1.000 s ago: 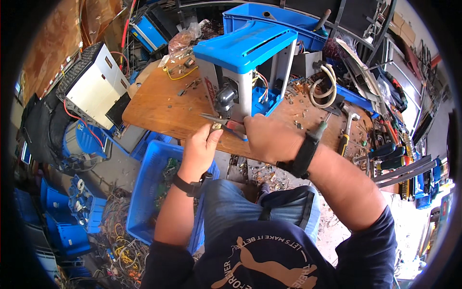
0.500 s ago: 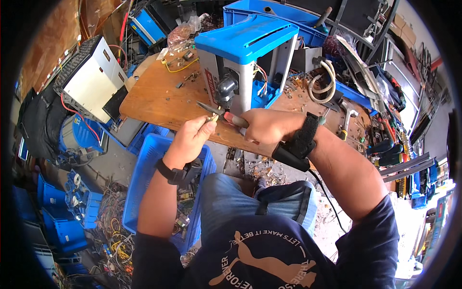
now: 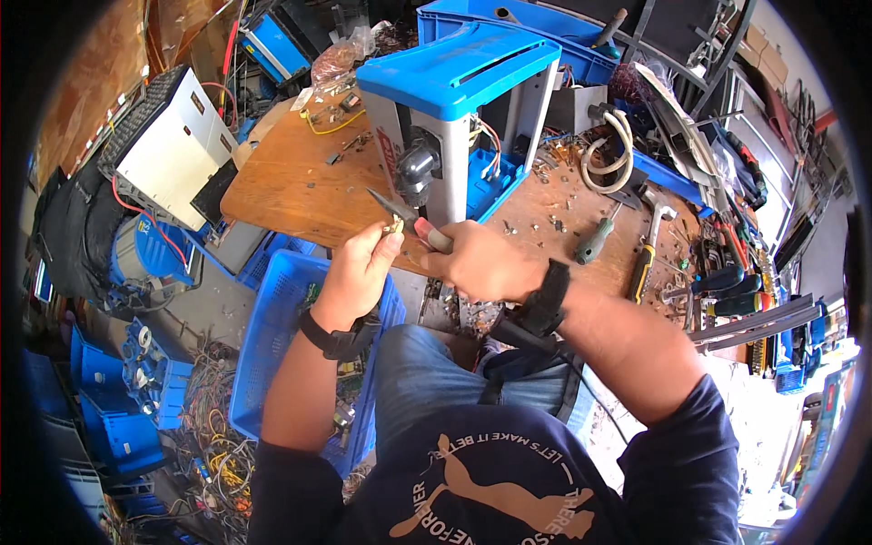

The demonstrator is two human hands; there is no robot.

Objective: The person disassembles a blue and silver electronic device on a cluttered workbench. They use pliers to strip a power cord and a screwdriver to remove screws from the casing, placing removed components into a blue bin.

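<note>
Both hands at bench edge: right hand point(image 3: 481, 263) grips pliers point(image 3: 404, 216), left hand point(image 3: 363, 268) pinches small part point(image 3: 392, 228).

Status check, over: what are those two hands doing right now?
Right hand gripping pliers, nose up. Left hand pinching a small brass-coloured part at the plier tips. Blue-topped machine close behind on the wooden bench; nothing between.

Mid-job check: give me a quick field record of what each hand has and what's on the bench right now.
left hand: pinches a small metal part at the fingertips
right hand: grips pliers, jaws pointing toward the part
device: blue-topped grey unit upright on wooden bench
bench tools: screwdriver, hammer
below left: blue crate
</note>
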